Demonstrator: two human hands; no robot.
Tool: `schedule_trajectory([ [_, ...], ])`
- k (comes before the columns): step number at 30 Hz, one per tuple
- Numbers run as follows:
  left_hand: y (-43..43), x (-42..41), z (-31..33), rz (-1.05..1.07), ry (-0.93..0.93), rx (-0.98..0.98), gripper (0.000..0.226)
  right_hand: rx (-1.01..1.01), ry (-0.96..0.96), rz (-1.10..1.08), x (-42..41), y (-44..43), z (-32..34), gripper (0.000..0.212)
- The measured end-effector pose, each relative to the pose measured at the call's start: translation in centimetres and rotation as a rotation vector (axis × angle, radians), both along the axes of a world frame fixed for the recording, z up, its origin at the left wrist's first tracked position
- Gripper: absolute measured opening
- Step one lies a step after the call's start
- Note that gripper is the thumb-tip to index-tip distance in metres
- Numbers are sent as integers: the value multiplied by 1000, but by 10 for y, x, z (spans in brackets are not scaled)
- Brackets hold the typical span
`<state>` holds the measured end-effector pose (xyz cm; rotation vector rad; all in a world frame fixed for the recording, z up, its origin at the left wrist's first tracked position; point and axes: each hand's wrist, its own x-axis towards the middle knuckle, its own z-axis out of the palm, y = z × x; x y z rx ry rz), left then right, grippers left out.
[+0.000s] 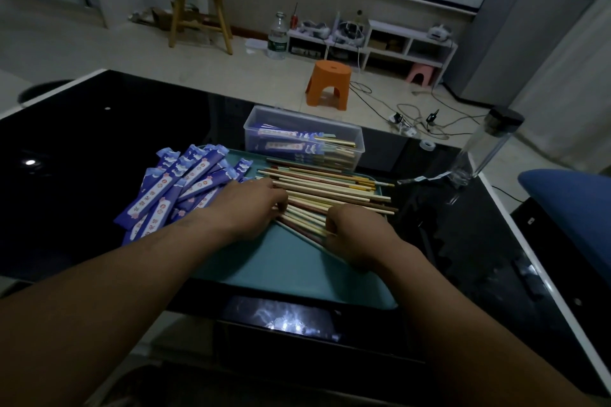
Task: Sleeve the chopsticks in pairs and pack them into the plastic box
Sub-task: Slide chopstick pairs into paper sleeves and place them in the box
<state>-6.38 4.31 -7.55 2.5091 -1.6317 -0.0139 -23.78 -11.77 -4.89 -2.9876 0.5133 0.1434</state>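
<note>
A loose pile of coloured chopsticks (334, 183) lies across a teal tray (281, 264) on the black glass table. My left hand (254, 206) lies on the pile's left end, its fingertips curled onto a few sticks. My right hand (358, 231) grips some chopsticks at the pile's near edge, fingers curled round them. Purple paper sleeves (185, 182) are heaped to the left of the tray. Behind the tray stands a clear plastic box (256, 122) holding several sleeved pairs (291, 145).
A clear bottle with a black cap (482, 149) stands at the table's right, beside a small tape roll (428, 144). A blue seat (565, 190) is at the far right. An orange stool (329, 84) and cables lie on the floor beyond.
</note>
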Motion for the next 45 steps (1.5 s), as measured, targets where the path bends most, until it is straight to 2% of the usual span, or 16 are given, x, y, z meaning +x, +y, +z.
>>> schedule_trajectory([
  [6,0,-4,2,-8,-44,-27,15,34,13,14,-1,4,0,14],
  [13,4,-6,11,-55,-68,-81,15,132,-205,-39,-10,-20,10,7],
  [15,10,-6,20,-60,4,-71,18,198,-260,-54,-11,-23,12,6],
  [17,15,-9,26,-28,107,-24,21,161,-378,-37,-13,-20,11,5],
  [19,19,-12,29,37,189,-1,26,-11,-606,-53,-12,-14,11,19],
  [21,23,-15,33,106,318,-45,30,-63,-836,-134,-11,-4,17,17],
  [22,24,-15,35,131,417,-94,32,1,-883,-184,-11,2,21,10],
  [23,26,-19,40,151,531,-147,33,166,-852,-252,-9,9,24,10],
  [26,29,-31,55,170,854,-195,36,1032,-468,-436,-1,33,26,27],
  [27,29,-35,57,153,946,-163,36,1277,-402,-467,1,39,25,31],
  [28,29,-39,58,128,1030,-119,36,1430,-403,-478,2,41,24,32],
  [31,33,-46,62,150,1204,-126,35,1495,-516,-483,6,38,30,30],
  [34,39,-48,58,308,1241,-366,24,1491,-621,-531,3,36,35,25],
  [38,39,-55,45,477,1499,-652,17,1563,-692,-568,-1,45,28,15],
  [40,35,-60,42,478,1570,-665,19,1570,-688,-558,-1,52,24,14],
  [45,26,-64,39,346,1558,-615,20,1539,-663,-513,4,62,24,11],
])
